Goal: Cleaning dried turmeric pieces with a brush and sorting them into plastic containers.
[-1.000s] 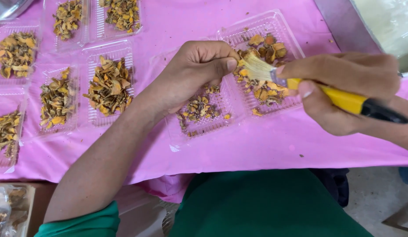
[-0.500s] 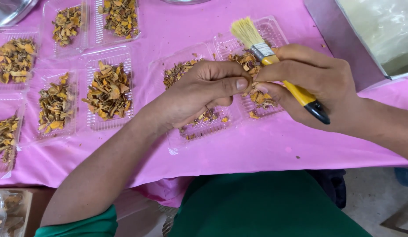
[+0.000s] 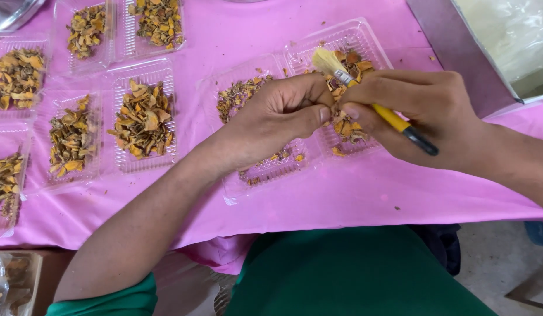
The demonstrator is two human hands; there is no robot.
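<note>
Pink tablecloth (image 3: pixel 353 199) carries clear plastic trays of dried orange-yellow chips, left hand (image 3: pixel 277 117) curled closed over the tray (image 3: pixel 254 169) nearest the table edge, whatever it pinches is hidden, right hand (image 3: pixel 423 111) just beside it grasping a yellow-handled brush (image 3: pixel 371 99), bristles over the adjoining tray (image 3: pixel 365 35)

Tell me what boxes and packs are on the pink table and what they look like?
Two clear plastic trays, joined, under both hands: ribbed, orange-brown dried pieces inside.
Clear trays, left of centre: rectangular, heaped orange-yellow pieces.
Clear trays, far left edge: same kind, same filling.
Clear trays, top left: same kind.
Grey metal box, top right: lined with pale plastic.
No labels, signs or screens.
</note>
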